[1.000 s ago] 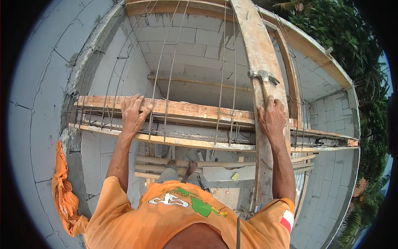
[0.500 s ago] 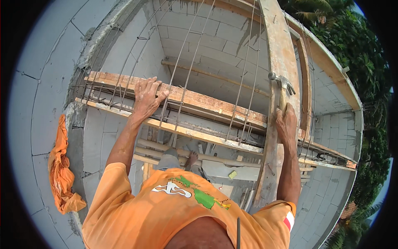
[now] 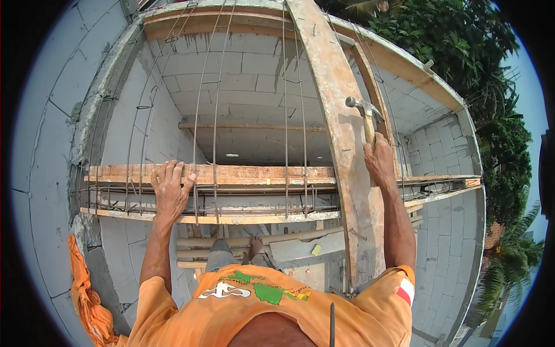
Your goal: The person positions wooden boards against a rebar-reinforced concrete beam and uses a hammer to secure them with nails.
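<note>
Steel-headed claw hammer with a wooden handle [image 3: 363,115] is clenched in the right hand [image 3: 378,161], raised against the tall, mortar-smeared upright plank [image 3: 341,144]. The left hand [image 3: 170,188], fingers spread and curled, presses on the horizontal wooden formwork board [image 3: 243,172] beside the thin steel reinforcing bars [image 3: 215,115]. This looks like the wind-up of a nailing stroke on the formwork; the blow needs a square aim at the plank and a firm brace from the left hand.

hammer [image 3: 363,115]: metal head, wooden handle | plank [image 3: 341,139]: rough wood | rebar [image 3: 214,87]: matt steel
</note>
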A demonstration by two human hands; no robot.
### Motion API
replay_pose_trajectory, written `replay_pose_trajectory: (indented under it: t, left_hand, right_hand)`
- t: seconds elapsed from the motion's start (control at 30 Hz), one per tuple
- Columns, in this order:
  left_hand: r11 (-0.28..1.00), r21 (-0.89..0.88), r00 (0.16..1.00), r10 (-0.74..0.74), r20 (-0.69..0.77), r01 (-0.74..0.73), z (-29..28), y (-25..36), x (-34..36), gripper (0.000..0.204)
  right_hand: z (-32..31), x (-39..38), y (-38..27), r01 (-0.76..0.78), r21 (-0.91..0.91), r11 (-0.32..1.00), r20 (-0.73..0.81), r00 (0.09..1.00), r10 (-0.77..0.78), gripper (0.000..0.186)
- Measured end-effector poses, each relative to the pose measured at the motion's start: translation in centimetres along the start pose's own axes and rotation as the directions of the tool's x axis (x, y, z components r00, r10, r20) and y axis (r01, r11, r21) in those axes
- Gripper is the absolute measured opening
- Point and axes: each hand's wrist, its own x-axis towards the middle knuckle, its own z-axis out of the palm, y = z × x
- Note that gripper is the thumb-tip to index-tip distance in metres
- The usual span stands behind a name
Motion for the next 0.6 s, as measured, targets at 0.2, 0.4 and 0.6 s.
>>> replay_pose_trajectory:
  t: [0.2, 0.4, 0.6]
  left_hand:
    - [0.998, -0.033, 0.993, 0.050, 0.106, -0.047, -1.4, 0.1, 3.1, 0.060]
    - [0.998, -0.014, 0.997, 0.060, 0.050, -0.059, -0.9, 0.3, 4.0, 0.069]
    - [0.994, 0.014, 0.993, 0.113, -0.029, -0.112, -0.6, -0.5, 3.7, 0.062]
  right_hand:
    - [1.6, 12.8, -2.4, 0.072, -0.049, 0.996, -0.025, 0.997, -0.073, 0.035]
    - [7.7, 26.2, -4.7, 0.157, -0.094, 0.983, -0.105, 0.980, -0.166, 0.032]
    - [11.9, 32.1, -4.4, 0.156, -0.223, 0.962, -0.025, 0.986, -0.166, 0.035]
